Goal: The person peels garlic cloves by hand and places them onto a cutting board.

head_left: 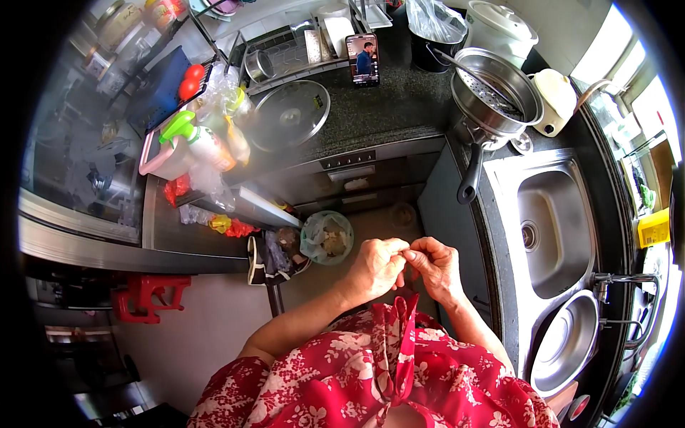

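My left hand (374, 269) and my right hand (437, 265) meet in front of my chest, over the kitchen floor. Their fingertips are pinched together on a small item (407, 253), which is too small to identify. A strip of red floral fabric (405, 335) from my garment rises to just under the hands. I cannot tell whether the fingers hold its end.
A double steel sink (571, 214) with a steel bowl (567, 342) lies to the right. A steamer pot (496, 93) stands on the dark counter. Farther back are a phone (362, 60), a pot lid (289, 114) and a spray bottle (189, 143). A bagged bin (327, 237) and a red stool (150, 296) sit on the floor.
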Motion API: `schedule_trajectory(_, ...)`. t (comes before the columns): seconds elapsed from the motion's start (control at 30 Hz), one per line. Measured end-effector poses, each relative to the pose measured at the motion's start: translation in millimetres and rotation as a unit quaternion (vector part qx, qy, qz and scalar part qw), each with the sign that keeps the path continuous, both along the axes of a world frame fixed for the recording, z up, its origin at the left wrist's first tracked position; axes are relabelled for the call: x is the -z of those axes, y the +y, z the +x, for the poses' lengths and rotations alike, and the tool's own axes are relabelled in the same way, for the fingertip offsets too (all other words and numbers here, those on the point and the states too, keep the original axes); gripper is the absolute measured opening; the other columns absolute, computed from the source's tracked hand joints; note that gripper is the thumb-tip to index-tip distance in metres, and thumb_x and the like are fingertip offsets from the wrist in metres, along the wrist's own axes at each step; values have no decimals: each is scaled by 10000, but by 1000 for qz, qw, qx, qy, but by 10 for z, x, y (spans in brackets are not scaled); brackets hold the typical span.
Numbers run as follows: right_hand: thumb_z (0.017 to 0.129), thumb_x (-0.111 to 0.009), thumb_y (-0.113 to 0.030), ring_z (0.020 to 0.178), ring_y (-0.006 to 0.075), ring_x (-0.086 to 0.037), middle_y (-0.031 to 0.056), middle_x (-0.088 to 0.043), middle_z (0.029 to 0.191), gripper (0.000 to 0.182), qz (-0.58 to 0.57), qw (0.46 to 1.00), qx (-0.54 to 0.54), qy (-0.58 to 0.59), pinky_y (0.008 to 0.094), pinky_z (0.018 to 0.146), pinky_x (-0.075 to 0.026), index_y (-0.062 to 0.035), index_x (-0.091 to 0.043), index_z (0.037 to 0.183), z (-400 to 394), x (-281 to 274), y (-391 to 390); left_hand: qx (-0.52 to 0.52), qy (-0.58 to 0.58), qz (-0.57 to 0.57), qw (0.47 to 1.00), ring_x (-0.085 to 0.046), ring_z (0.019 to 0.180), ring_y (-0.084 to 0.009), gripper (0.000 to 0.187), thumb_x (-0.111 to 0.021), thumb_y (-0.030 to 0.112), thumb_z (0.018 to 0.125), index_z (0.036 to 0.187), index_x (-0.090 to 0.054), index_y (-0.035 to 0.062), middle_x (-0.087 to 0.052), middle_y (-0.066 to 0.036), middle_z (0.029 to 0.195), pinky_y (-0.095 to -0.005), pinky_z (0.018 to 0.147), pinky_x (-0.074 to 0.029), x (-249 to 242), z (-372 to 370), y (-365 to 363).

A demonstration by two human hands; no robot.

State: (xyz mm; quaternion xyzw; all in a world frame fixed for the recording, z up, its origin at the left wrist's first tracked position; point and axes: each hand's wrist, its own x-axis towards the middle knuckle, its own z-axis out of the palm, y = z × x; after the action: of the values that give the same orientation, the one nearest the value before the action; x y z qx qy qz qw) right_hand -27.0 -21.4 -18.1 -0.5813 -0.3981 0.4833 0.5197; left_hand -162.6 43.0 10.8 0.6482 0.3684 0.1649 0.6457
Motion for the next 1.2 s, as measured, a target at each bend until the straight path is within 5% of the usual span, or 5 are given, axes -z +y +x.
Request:
schedule_trajectory(0.17,821,-601,-137,501,56,-464,15,-557,623,156,-12,1000,17,18,199,455,-383,17,-579,829,-6,6,9,-1,-24,110,994,-572,488,-121,188,-451,32,840,972,-548,-60,-578,-71,609,-229,436,-469,17,32,-50)
schedule_trajectory(0.4,821,-544,-92,499,79,-482,46,-557,619,132,-33,996,-2,83,211,456,-391,37,-567,797,78,-23,37,-4,-40,51,998,-579,500,-123,174,-451,15,852,973,-553,-57,-576,-70,618,-227,433,-472,1,35,-63)
schedule_trajectory(0.53,812,-540,-100,483,133,-484,83,-533,612,134,-56,945,12,321,244,446,-413,27,-536,772,161,-27,49,-25,-136,-132,982,-589,520,-150,182,-512,31,840,977,-557,-80,-593,-126,700,-252,438,-497,-27,41,41)
schedule_trajectory(0.73,805,-561,-62,484,150,-493,109,-555,659,98,-43,919,23,392,277,427,-429,32,-535,792,169,-12,40,-50,-173,-274,945,-586,534,-169,179,-533,39,827,963,-550,-77,-591,-146,723,-264,465,-503,12,18,121)
schedule_trajectory(1.2,838,-548,-85,495,56,-456,6,-539,631,104,-11,995,-45,87,200,450,-376,12,-574,810,140,-73,-21,-90,-145,-235,957,-545,461,-150,143,-534,60,838,925,-542,-52,-570,-131,686,-239,388,-448,70,45,51)
